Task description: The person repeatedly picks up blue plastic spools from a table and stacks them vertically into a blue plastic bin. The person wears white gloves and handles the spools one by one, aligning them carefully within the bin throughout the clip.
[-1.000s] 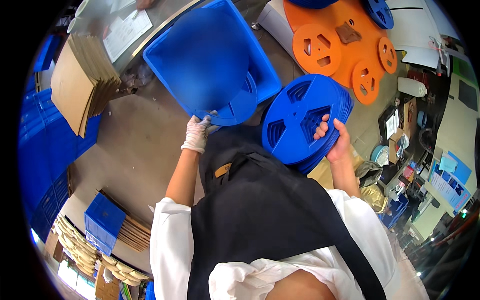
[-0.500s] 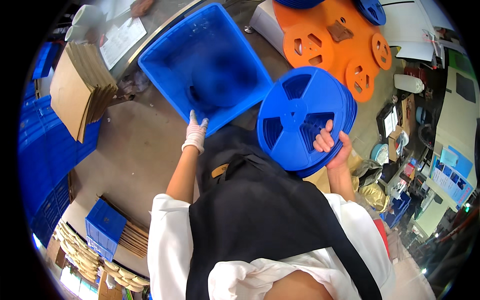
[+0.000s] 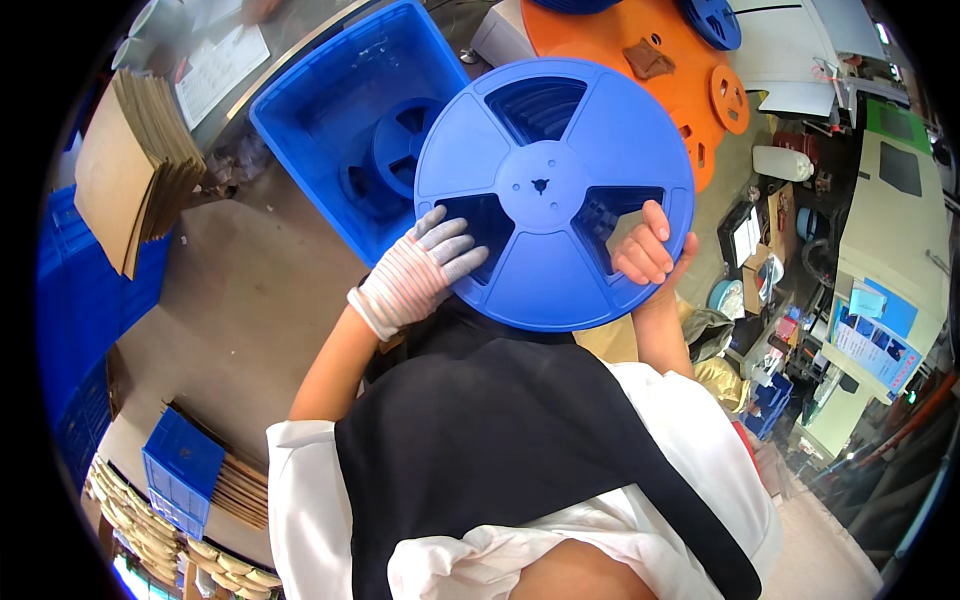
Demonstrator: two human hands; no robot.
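1. Where the room opens to the right of the blue bin [image 3: 330,110], an orange surface [image 3: 585,35] spreads out, partly covered.
2. The bin itself stands ahead of the person, open upward.
3. The stack of blue reels [image 3: 560,195] is held up in front of the bin's right side, hiding part of it.
4. Inside the bin lies a blue reel [image 3: 398,145].
5. The gloved left hand [image 3: 415,272], below the bin, lies across the stack's edge, fingers spread; whether it grips cannot be told.
6. The bare right hand [image 3: 645,255], right of the bin, holds the stack, fingers hooked through a cut-out.
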